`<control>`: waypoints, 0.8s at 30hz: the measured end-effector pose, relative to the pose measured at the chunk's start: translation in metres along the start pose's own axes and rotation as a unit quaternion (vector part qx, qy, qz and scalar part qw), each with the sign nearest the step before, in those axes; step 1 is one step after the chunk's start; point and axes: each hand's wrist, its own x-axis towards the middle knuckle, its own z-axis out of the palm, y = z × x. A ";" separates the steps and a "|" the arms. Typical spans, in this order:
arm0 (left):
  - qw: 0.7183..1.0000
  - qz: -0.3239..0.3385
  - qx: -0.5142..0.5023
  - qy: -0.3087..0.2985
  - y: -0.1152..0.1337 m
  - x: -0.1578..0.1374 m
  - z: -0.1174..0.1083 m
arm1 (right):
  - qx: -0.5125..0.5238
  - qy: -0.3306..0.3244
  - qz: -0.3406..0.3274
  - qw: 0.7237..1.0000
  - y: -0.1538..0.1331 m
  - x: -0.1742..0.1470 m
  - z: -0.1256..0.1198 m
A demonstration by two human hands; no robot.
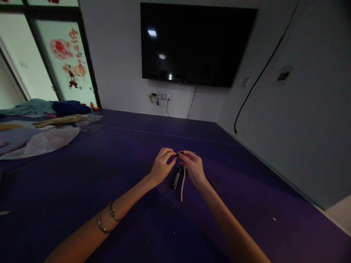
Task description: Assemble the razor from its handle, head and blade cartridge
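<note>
Purple, smooth and faintly specked, a broad surface (109, 168) spreads beneath pale walls (115, 54) in dim light. Above it, between the two hands, is a small dark piece (179, 154), slim and short, with a lighter streak along it; its finer details are too small to make out. The left hand (161, 168) pinches one end between thumb and fingers, and the right hand (194, 168) grips the other end likewise. Just below them lie a narrow black-and-pale object (177, 178) and, beside it, a slender, slightly curved whitish strip (182, 186). Two metallic bracelets (101, 223) circle the left forearm. Crinkled translucent sheeting (52, 140) and soft blue cloth (70, 107) lie well off to the left. A thin seam crosses the purple beyond the fingers, the far edge meets the wall under a glossy black television (197, 44), and the right edge follows the side wall diagonally, well apart from the right hand.
</note>
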 end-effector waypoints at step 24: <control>0.955 -0.194 -0.130 -0.182 -0.010 0.013 -0.008 | -0.276 -0.209 -0.086 0.934 -0.015 0.005 -0.023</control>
